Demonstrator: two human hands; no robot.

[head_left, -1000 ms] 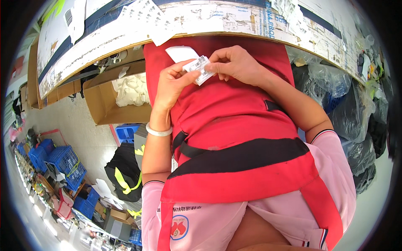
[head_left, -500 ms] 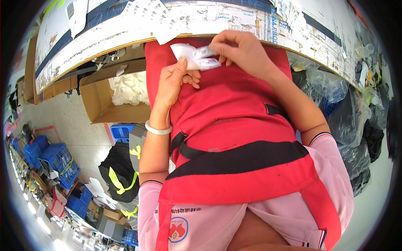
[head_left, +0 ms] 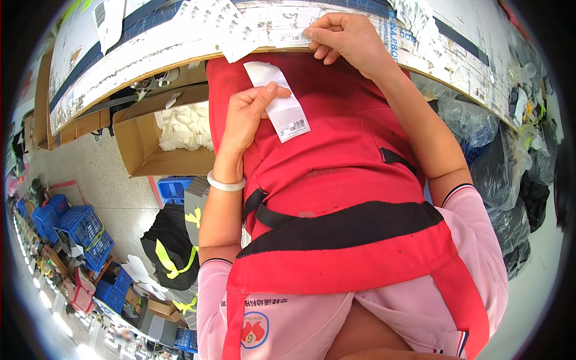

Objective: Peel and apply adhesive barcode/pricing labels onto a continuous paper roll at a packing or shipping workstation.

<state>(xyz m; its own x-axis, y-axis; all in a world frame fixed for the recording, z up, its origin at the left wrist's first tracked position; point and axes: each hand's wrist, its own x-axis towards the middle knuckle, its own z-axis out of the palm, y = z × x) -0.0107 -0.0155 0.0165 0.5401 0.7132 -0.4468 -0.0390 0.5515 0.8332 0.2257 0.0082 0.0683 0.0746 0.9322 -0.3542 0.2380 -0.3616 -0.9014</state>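
A white paper label strip (head_left: 286, 108) with a small printed barcode at its lower end is pinched in my left hand (head_left: 249, 114). The strip slants over the front of my red apron (head_left: 336, 144). My right hand (head_left: 351, 42) is over the near edge of the worktable, with thumb and forefinger closed on the end of a small barcode label (head_left: 292, 39). That label lies against the table top. Left of it, sheets of barcode labels (head_left: 219, 27) overhang the table edge.
The worn white worktable (head_left: 150, 66) spans the far side. Beneath its left part stands an open cardboard box (head_left: 138, 138) with crumpled off-white pieces (head_left: 185, 127). Black plastic bags (head_left: 501, 180) crowd the right, and black bundles with yellow ties (head_left: 171, 249) sit at left.
My right hand has moved up and away from my left, carrying a small label to the table edge. The strip in my left hand now hangs straighter, its barcode end lower.
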